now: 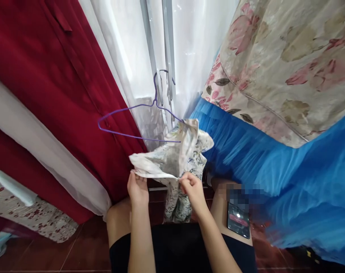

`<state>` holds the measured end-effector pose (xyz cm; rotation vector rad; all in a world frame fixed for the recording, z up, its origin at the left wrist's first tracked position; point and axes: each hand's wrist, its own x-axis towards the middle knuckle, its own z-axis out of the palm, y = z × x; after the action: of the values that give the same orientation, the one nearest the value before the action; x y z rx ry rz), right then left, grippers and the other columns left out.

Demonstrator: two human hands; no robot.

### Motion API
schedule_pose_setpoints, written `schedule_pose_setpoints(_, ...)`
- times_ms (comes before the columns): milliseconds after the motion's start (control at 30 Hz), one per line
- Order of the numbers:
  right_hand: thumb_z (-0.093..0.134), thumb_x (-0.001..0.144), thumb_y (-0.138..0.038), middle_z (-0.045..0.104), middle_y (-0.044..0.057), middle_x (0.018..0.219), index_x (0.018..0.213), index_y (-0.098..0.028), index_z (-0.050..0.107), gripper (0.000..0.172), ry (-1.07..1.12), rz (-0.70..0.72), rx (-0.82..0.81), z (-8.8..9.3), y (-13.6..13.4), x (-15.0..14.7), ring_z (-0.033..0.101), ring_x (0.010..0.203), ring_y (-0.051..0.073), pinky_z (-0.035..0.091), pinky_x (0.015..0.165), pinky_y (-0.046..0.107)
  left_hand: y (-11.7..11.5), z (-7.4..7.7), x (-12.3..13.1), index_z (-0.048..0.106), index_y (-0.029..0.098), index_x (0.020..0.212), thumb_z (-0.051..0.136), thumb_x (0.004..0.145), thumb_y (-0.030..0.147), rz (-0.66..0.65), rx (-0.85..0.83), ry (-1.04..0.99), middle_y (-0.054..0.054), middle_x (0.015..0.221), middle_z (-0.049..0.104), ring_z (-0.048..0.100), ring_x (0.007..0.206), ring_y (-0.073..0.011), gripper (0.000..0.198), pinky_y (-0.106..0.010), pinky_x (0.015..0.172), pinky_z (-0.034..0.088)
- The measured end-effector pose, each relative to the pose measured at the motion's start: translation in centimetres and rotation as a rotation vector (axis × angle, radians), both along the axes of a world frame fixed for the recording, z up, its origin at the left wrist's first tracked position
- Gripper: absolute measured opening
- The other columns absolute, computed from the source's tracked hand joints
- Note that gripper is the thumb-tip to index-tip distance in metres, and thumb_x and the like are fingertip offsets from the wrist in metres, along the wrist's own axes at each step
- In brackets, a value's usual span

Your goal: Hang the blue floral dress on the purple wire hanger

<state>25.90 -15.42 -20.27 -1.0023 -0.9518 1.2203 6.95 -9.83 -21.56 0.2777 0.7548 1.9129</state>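
A pale patterned garment [172, 159] hangs from the right arm of a purple wire hanger [127, 134]; the hanger's left arm is bare. The hanger's hook rests at a grey metal rack [168, 45]. My left hand [137, 187] is closed on the white edge of the garment at its left side, fingers partly behind the cloth. With its fingers pinched, my right hand [191, 185] grips the same edge farther right, so the edge is stretched between both hands. The garment's lower part [178, 204] dangles behind my hands.
Red cloth [84, 76] hangs on the left, and a blue tulle skirt [232, 140] with floral fabric [289, 57] hangs on the right. White curtain-like cloth [124, 49] is behind. A phone [238, 220] lies on my right thigh. Red tiles [84, 250] cover the floor.
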Motion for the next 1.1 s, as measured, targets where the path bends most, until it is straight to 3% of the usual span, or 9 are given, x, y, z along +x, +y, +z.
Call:
schedule_pose_setpoints(100, 0.061, 0.081, -0.033, 0.042, -0.007, 0.044, 0.06, -0.024, 0.044, 0.028, -0.101, -0.055, -0.071, -4.2, -1.0, 2.3, 0.034, 0.044, 0.011, 0.027, 0.048, 0.025, -2.4, -0.6, 2.6, 0.068, 0.017, 0.083, 0.081, 0.082, 0.033, -0.051, 0.017, 0.012, -0.004, 0.093, 0.073, 0.069, 0.091, -0.0165, 0.02, -0.03, 0.088, 0.053)
schedule_pose_setpoints(200, 0.067, 0.08, -0.035, 0.057, -0.002, 0.058, 0.07, -0.021, 0.055, 0.021, -0.348, -0.035, -0.095, -5.6, -1.7, 3.8, 0.049, 0.054, 0.015, 0.038, 0.055, 0.027, -4.0, 1.2, 5.0, 0.069, 0.018, 0.083, 0.081, 0.081, 0.043, -0.203, 0.128, 0.21, -0.005, 0.095, 0.069, 0.065, 0.094, -0.0181, 0.028, -0.03, 0.088, 0.051)
schedule_pose_setpoints(367, 0.076, 0.078, -0.027, 0.068, 0.006, 0.115, 0.116, -0.022, 0.065, 0.04, -0.42, 0.154, 0.154, -1.9, -3.1, 3.8, 0.062, 0.105, 0.025, 0.049, 0.095, 0.036, -6.9, 4.5, 9.0, 0.072, 0.021, 0.089, 0.065, 0.096, 0.04, -0.372, 0.284, 0.851, -0.004, 0.091, 0.058, 0.059, 0.088, -0.018, 0.021, -0.028, 0.083, 0.047)
schedule_pose_setpoints(467, 0.067, 0.089, -0.03, 0.065, 0.002, 0.088, 0.089, -0.018, 0.066, 0.012, -0.283, 0.259, 0.165, 0.6, -3.9, 3.6, 0.059, 0.084, 0.019, 0.048, 0.081, 0.03, -8.0, 5.0, 9.5, 0.074, 0.025, 0.107, 0.063, 0.097, 0.039, -0.431, 0.31, 1.095, -0.007, 0.106, 0.056, 0.059, 0.102, -0.0214, 0.02, -0.032, 0.094, 0.046)
schedule_pose_setpoints(600, 0.068, 0.087, -0.035, 0.056, -0.001, 0.07, 0.074, -0.016, 0.061, 0.024, -0.131, 0.336, 0.11, 2.5, -4.5, 4.8, 0.046, 0.064, 0.012, 0.041, 0.063, 0.024, -7.9, 4.6, 7.9, 0.045, 0.031, 0.151, 0.061, 0.098, 0.049, -0.788, 0.33, 1.063, -0.01, 0.138, 0.054, 0.05, 0.133, -0.0272, 0.059, -0.039, 0.113, 0.038)
schedule_pose_setpoints(733, 0.074, 0.072, -0.032, 0.058, 0.0, 0.063, 0.068, -0.016, 0.065, 0.019, -0.131, 0.454, 0.102, 5.0, -4.4, 8.5, 0.047, 0.056, 0.013, 0.038, 0.054, 0.024, -7.4, 3.1, 6.2, 0.066, 0.021, 0.129, 0.062, 0.095, 0.05, -1.145, 0.364, 1.176, -0.009, 0.119, 0.069, 0.063, 0.114, -0.027, 0.044, -0.035, 0.101, 0.047)
schedule_pose_setpoints(933, 0.08, 0.058, -0.027, 0.06, 0.0, 0.055, 0.061, -0.02, 0.069, 0.013, -0.291, -0.008, 0.31, 12.0, 1.6, 16.0, 0.052, 0.051, 0.017, 0.04, 0.051, 0.028, -6.1, 1.6, 2.8, 0.066, 0.02, 0.064, 0.076, 0.084, 0.039, -0.83, 0.34, 1.629, -0.004, 0.07, 0.065, 0.06, 0.069, -0.0205, 0.03, -0.029, 0.069, 0.047)
schedule_pose_setpoints(1000, 0.081, 0.059, -0.027, 0.061, -0.001, 0.057, 0.058, -0.02, 0.067, 0.016, -0.371, -0.073, 0.37, 14.3, 5.1, 16.5, 0.053, 0.054, 0.016, 0.041, 0.053, 0.028, -5.4, 2.9, 1.5, 0.063, 0.021, 0.06, 0.078, 0.082, 0.033, -0.68, 0.406, 1.547, -0.004, 0.065, 0.062, 0.059, 0.067, -0.0211, 0.03, -0.029, 0.065, 0.046)
schedule_pose_setpoints(1100, 0.083, 0.066, -0.032, 0.069, 0.0, 0.068, 0.072, -0.019, 0.073, 0.017, -0.401, 0.083, 0.346, 16.4, 10.1, 14.5, 0.059, 0.061, 0.016, 0.047, 0.058, 0.026, -4.5, 6.0, 0.0, 0.069, 0.022, 0.061, 0.082, 0.077, 0.025, -0.51, 0.416, 1.385, -0.006, 0.067, 0.064, 0.062, 0.073, -0.0244, 0.02, -0.031, 0.068, 0.048)
